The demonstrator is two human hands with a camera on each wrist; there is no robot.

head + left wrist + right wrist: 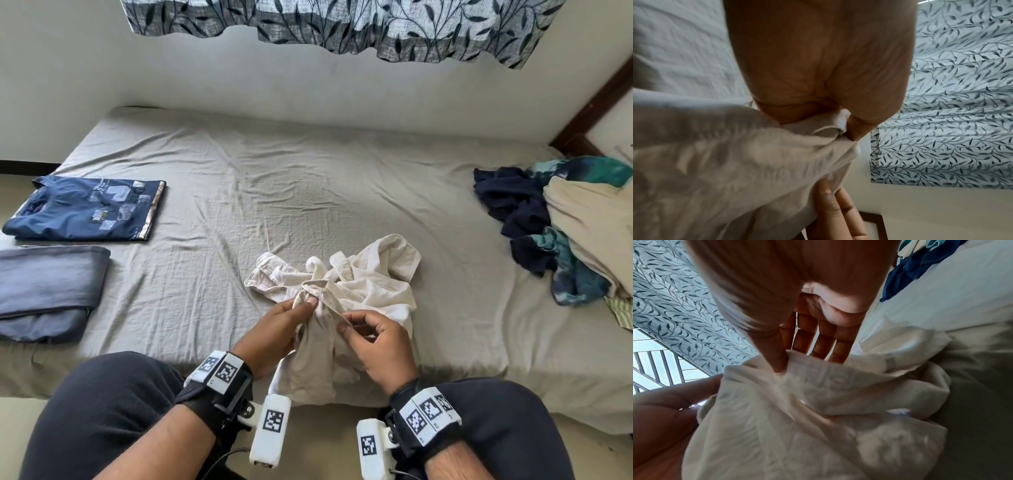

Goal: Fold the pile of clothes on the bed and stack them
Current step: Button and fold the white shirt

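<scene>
Both the left hand (274, 337) and right hand (380, 346) pinch the cream shirt (346, 291) at the bed's (274, 192) near edge; its bunched folds hide the sleeves.

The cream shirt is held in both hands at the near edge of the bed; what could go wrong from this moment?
1. The cream shirt is bunched and twisted; the left hand and right hand pinch only small bits of cloth, so spreading it may leave creases.
2. Part of it hangs over the near edge of the bed and could slide toward the floor if released.
3. The unfolded pile lies close on the right; a wide spread may catch it.
</scene>
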